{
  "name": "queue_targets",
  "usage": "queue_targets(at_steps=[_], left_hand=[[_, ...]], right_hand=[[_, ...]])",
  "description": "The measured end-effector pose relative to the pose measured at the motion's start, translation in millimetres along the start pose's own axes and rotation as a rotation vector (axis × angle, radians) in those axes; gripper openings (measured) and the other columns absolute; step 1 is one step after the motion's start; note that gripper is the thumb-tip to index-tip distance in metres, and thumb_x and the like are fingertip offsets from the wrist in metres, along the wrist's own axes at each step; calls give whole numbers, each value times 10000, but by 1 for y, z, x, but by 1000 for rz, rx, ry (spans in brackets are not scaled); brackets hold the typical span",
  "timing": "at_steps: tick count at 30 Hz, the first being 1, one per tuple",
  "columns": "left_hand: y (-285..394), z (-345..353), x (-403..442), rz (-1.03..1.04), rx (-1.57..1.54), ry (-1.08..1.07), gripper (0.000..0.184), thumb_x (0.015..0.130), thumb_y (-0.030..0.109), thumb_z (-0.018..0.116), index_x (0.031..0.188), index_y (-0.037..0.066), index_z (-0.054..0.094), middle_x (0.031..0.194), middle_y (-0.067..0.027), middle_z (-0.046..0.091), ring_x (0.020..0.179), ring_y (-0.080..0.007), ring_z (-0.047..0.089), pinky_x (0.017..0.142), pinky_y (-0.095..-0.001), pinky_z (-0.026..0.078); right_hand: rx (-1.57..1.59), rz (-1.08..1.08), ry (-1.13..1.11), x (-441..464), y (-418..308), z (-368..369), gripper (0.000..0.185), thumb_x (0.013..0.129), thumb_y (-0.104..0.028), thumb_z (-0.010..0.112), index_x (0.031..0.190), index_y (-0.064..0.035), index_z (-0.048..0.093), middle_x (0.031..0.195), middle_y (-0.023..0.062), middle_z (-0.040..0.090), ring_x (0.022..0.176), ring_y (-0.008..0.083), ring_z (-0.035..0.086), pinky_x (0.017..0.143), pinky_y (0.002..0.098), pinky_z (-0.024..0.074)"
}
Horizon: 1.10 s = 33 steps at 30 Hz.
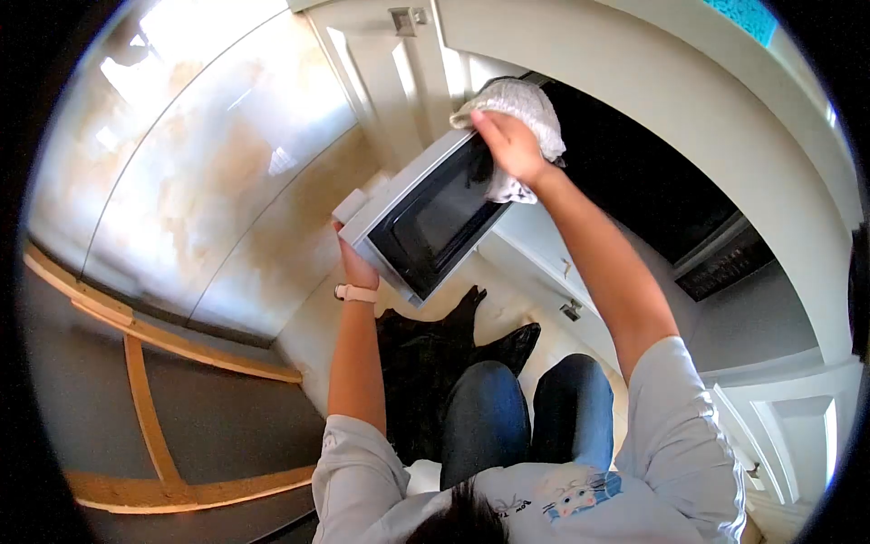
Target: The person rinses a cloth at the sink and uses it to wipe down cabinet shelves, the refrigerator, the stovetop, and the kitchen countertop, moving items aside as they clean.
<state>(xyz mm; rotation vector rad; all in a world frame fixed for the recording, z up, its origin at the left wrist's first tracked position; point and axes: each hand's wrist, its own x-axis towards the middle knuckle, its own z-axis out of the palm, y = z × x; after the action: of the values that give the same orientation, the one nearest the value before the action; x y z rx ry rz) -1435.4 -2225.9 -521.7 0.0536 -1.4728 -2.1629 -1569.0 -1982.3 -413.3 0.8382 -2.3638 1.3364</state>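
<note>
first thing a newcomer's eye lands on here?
Probably the tilted dark-fronted box at center, with the left hand at its lower-left end and the right hand on a pale cloth at its upper end. Next, the glossy marbled surface glaring at upper left, and the crumpled black material on the floor below the box.

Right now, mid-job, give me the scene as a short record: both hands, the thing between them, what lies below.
left hand: against the near end of a silver-edged, box-shaped object with a black glassy face; fingers partly hidden
right hand: on a crumpled off-white cloth at the far end
object angle: slanted across the view
below: shiny black plastic-looking bag
</note>
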Motion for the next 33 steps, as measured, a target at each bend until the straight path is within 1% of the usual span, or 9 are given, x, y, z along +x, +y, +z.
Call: queue_targets(at_steps=[3, 10, 13, 14, 18, 22, 26, 31, 33], left_hand=[[-1, 7, 1, -59, -169, 49, 584, 964, 458, 236, 1335, 17, 329, 1307, -93, 444, 1187, -208, 434, 1007, -328, 331], [-20, -26, -2, 94, 354, -194, 576, 965, 452, 216, 1333, 21, 323, 1312, -102, 444, 1212, -217, 405, 1065, -349, 261], [-32, -24, 8, -84, -11, -71, 597, 958, 482, 189, 1335, 42, 332, 1296, -105, 459, 1178, -212, 450, 1031, -333, 314], [-3, 2, -1, -85, -52, -41, 602, 956, 490, 186, 1331, 45, 341, 1292, -104, 461, 1166, -210, 463, 1014, -330, 336], [7, 20, -11, -90, -53, 14, 610, 950, 504, 196, 1314, 45, 364, 1285, -98, 467, 1153, -216, 475, 996, -345, 359], [-55, -24, 0, -99, -253, -153, 643, 942, 523, 190, 1311, 23, 357, 1316, -107, 437, 1197, -234, 432, 1014, -360, 340], [4, 31, -36, -86, -111, -57, 663, 934, 543, 181, 1327, 30, 332, 1322, -117, 428, 1201, -230, 429, 1015, -356, 339], [-7, 46, -60, -71, -172, -46, 679, 924, 563, 199, 1329, 35, 332, 1316, -116, 430, 1186, -245, 444, 996, -368, 362], [-37, 50, -60, 241, -364, -297, 721, 895, 606, 257, 1326, 34, 337, 1311, -113, 431, 1172, -239, 454, 986, -369, 369]], right_hand=[[167, -117, -191, -48, -50, 30, 510, 932, -429, 309, 831, -10, 582, 766, 201, 578, 700, 336, 539, 706, 428, 416], [-113, -875, -63, -83, -99, 56, 384, 918, -349, 366, 1001, -67, 613, 922, 194, 615, 871, 358, 585, 816, 419, 440], [-114, -64, -459, -61, -83, 25, 476, 932, -413, 307, 862, -64, 622, 686, 163, 612, 646, 329, 608, 617, 405, 483], [-56, -195, -176, -57, -62, 32, 494, 936, -405, 299, 774, -57, 610, 652, 177, 596, 638, 328, 603, 604, 403, 473], [4, -192, -188, -74, -90, 44, 447, 908, -350, 358, 703, -44, 610, 661, 220, 580, 626, 383, 572, 625, 455, 454], [66, -691, 90, -91, -103, 61, 345, 880, -307, 444, 720, -65, 632, 678, 189, 595, 559, 367, 563, 561, 445, 469], [-145, -226, -247, -75, -80, 16, 294, 877, -266, 497, 765, -39, 647, 645, 168, 593, 574, 318, 589, 556, 396, 486], [91, -253, -83, -102, -83, 11, 377, 891, -260, 480, 632, -20, 615, 521, 167, 537, 462, 303, 545, 470, 375, 440], [84, -586, 125, -125, -107, 14, 296, 853, -245, 535, 665, -43, 640, 590, 138, 588, 528, 291, 582, 521, 370, 471]])
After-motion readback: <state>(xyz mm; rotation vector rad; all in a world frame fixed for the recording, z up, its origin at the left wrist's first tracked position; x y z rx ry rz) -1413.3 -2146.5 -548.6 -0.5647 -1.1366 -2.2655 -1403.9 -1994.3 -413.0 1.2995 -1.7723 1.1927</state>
